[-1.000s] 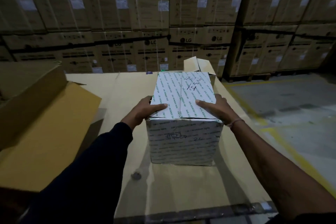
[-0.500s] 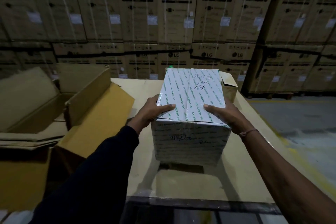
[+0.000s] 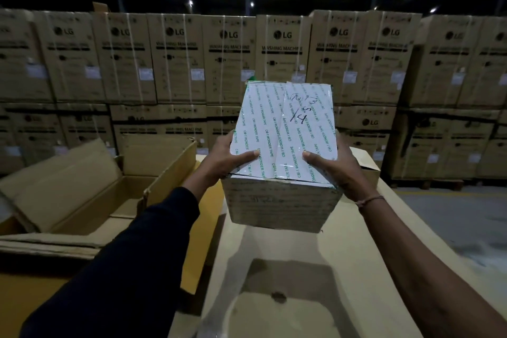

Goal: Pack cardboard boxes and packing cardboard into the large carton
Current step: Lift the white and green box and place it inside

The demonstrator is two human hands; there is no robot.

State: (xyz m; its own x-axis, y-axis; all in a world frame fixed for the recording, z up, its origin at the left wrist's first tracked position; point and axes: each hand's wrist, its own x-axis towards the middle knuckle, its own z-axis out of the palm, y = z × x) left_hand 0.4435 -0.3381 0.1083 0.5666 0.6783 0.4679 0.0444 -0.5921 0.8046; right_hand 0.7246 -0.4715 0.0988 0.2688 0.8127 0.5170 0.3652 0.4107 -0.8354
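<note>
A cardboard box wrapped in white printed tape point(image 3: 285, 129), with handwriting on top, hangs in the air above the work surface point(image 3: 315, 269). My left hand point(image 3: 223, 159) grips its left side, thumb on top. My right hand point(image 3: 333, 166) grips its right side the same way. The large open carton point(image 3: 162, 170) stands to the left, flaps up, with flat packing cardboard point(image 3: 63, 195) leaning inside it. The box is to the right of the carton and higher than its rim.
A small brown box point(image 3: 366, 166) sits on the surface behind the held box. Stacked washing-machine cartons point(image 3: 175, 57) wall off the far side. Flattened cardboard sheets point(image 3: 49, 245) lie at the carton's near edge. Concrete floor point(image 3: 452, 217) lies to the right.
Both hands have lifted the taped box off the surface, up and slightly away from me. The view has tilted upward, and the large carton now shows at left.
</note>
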